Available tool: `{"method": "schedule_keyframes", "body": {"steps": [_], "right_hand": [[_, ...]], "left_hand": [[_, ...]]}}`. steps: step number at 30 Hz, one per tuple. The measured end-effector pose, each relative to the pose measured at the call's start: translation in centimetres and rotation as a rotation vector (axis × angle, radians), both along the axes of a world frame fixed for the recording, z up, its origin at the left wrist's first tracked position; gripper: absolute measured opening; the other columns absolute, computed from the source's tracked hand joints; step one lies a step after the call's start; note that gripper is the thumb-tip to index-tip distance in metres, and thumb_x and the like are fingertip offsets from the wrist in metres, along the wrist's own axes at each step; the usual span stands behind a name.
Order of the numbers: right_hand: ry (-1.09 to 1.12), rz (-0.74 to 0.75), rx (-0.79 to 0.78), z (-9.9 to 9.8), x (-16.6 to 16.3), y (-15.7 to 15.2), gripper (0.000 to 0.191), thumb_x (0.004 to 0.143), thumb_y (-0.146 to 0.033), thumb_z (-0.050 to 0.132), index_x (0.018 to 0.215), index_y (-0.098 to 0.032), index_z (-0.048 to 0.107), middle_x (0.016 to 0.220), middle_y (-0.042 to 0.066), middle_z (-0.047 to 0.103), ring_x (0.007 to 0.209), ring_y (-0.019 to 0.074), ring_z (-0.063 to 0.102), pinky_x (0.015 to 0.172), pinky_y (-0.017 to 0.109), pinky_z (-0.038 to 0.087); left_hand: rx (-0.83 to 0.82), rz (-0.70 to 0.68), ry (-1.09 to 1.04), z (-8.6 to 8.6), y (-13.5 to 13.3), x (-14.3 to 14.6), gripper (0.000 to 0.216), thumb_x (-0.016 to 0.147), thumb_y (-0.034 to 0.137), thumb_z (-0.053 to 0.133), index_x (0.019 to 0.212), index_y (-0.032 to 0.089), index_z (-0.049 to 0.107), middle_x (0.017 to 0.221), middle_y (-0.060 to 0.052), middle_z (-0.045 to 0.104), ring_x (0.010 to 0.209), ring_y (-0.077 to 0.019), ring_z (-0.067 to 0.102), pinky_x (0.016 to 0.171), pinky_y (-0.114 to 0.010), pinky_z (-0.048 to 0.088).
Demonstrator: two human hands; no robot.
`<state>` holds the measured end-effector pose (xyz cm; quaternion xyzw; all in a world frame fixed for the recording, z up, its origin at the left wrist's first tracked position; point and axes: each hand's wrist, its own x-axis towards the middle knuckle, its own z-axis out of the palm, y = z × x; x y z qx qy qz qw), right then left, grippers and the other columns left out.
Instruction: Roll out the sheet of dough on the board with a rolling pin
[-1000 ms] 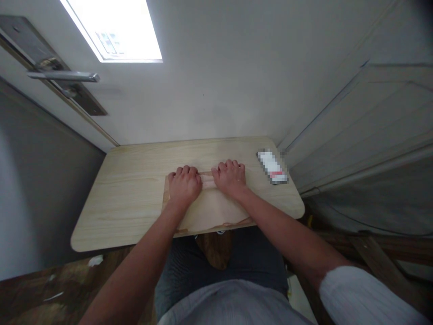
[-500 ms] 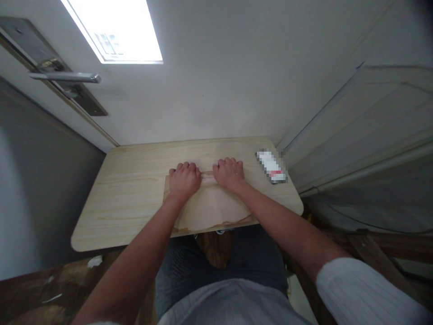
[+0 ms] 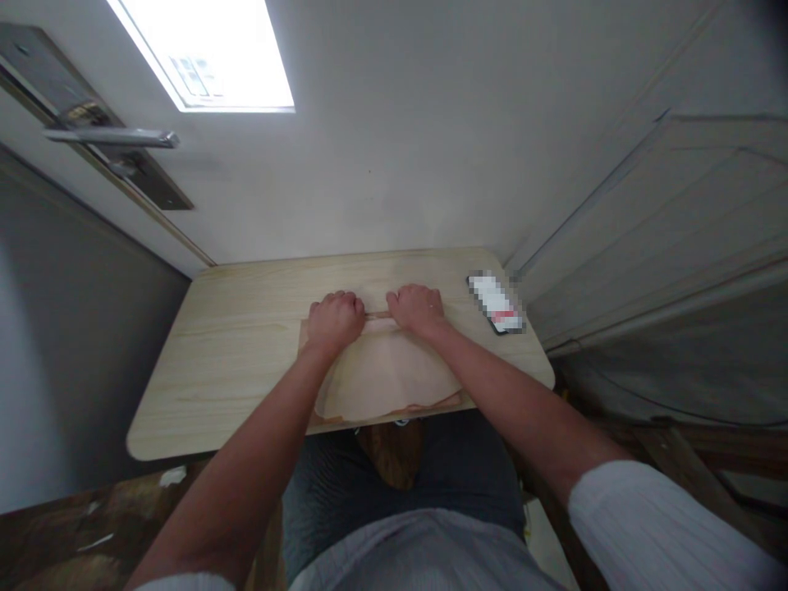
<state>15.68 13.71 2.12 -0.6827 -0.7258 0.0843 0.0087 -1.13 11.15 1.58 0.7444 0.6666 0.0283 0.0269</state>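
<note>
While a tan sheet lies at the front edge of the counter, the left hand and right hand each curl a closed grip over the sheet's far end.

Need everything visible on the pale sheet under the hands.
The pale sheet is beige-pink, matte and thin, looking like paper or soft film; the material is uncertain. Browner, wrinkled material shows along its uneven near edge. It lies mostly flat on the wood-look table, its near side close to the table's near edge. The left hand and right hand rest on its far part, fingers curled; a narrow band shows between them. Their fingertips are hidden, so the grip is unclear.
</note>
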Motion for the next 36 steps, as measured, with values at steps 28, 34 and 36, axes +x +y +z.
{"method": "schedule_keyframes", "body": {"steps": [28,34,36], "right_hand": [[-0.015,0.018,0.055,-0.6,-0.5,3.7,0.064,0.101,-0.057,0.03,0.105,-0.013,0.076,0.102,0.02,0.074,0.096,0.0306,0.069,0.084,0.039,0.049],[-0.015,0.02,0.054,-0.6,-0.5,4.3,0.059,0.101,-0.054,0.033,0.106,-0.014,0.076,0.102,0.019,0.074,0.096,0.0306,0.069,0.083,0.039,0.049],[-0.013,0.018,0.06,-0.6,-0.5,4.4,0.059,0.101,-0.054,0.033,0.106,-0.013,0.076,0.102,0.019,0.074,0.096,0.0303,0.069,0.083,0.038,0.05]], "left_hand": [[-0.09,0.132,0.002,-0.5,4.5,-0.1,0.054,0.095,0.042,0.03,0.103,0.012,0.073,0.102,-0.022,0.074,0.096,-0.0321,0.07,0.079,-0.04,0.052],[-0.137,0.13,-0.022,-0.5,5.3,-0.2,0.051,0.093,0.042,0.033,0.105,0.012,0.072,0.105,-0.023,0.073,0.099,-0.0342,0.069,0.08,-0.042,0.053],[-0.144,0.13,-0.023,-0.5,5.4,-0.2,0.051,0.093,0.042,0.033,0.105,0.012,0.073,0.105,-0.023,0.073,0.099,-0.0347,0.069,0.08,-0.042,0.053]]}}
